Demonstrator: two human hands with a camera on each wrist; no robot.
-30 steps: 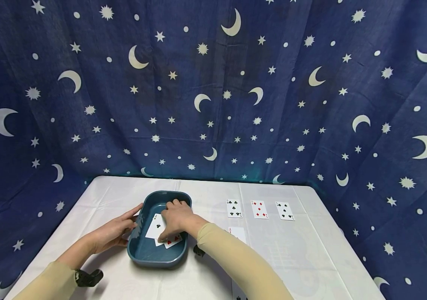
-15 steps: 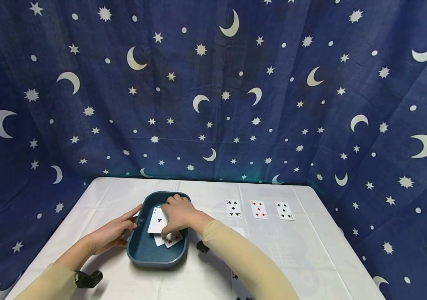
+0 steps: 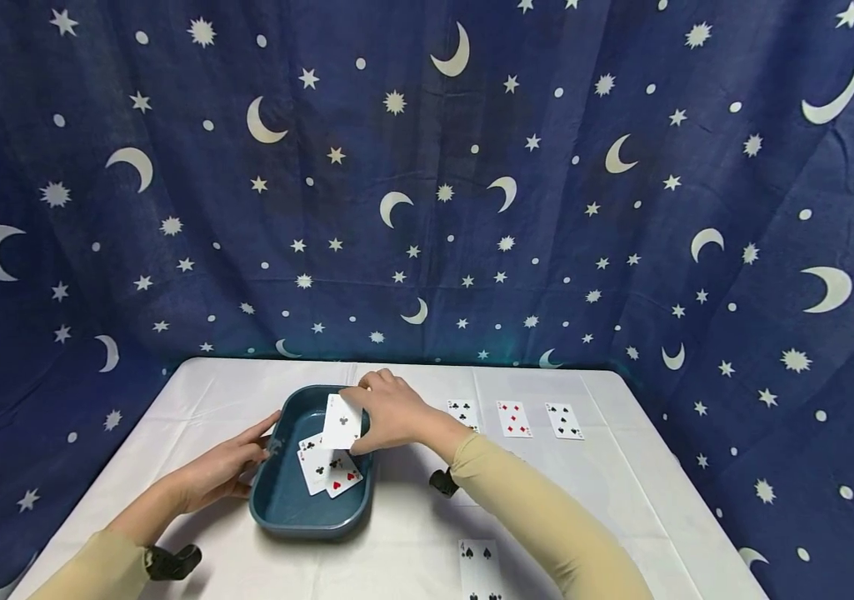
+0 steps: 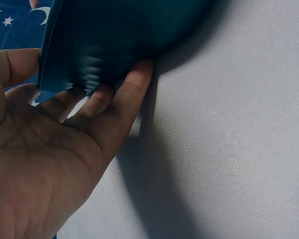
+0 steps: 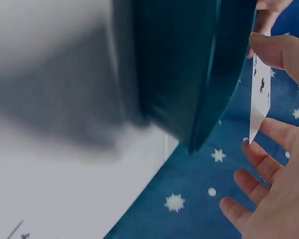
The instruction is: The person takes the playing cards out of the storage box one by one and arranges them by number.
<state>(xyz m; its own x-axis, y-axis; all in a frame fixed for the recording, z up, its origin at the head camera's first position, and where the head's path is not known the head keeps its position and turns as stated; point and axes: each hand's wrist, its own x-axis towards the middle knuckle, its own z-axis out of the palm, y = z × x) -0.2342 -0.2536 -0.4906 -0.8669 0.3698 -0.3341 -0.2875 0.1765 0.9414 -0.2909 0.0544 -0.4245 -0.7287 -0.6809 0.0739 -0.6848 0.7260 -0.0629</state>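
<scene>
My right hand (image 3: 392,412) pinches an ace of clubs (image 3: 341,423) between thumb and fingers, above the right side of a dark teal tray (image 3: 284,518). In the right wrist view the ace (image 5: 260,92) is seen nearly edge-on between the thumb and fingers, beside the tray rim. A clubs card (image 3: 312,477) and a hearts card (image 3: 344,481) overlap on the tray floor; part of them is hidden under the held card. My left hand (image 3: 217,471) touches the tray's left side. In the left wrist view its fingers (image 4: 132,92) rest lightly extended along the outer wall.
On the white tablecloth (image 3: 621,517) lie a five of clubs (image 3: 462,412), a five of diamonds (image 3: 514,419) and a five of spades (image 3: 565,422) in a row. A four of spades (image 3: 477,567) lies near the front. Starry curtains (image 3: 427,208) stand behind and at both sides.
My right hand has lifted the ace of clubs off the other cards and moved right and away towards the tray's far rim. The left hand stays at the tray's side.
</scene>
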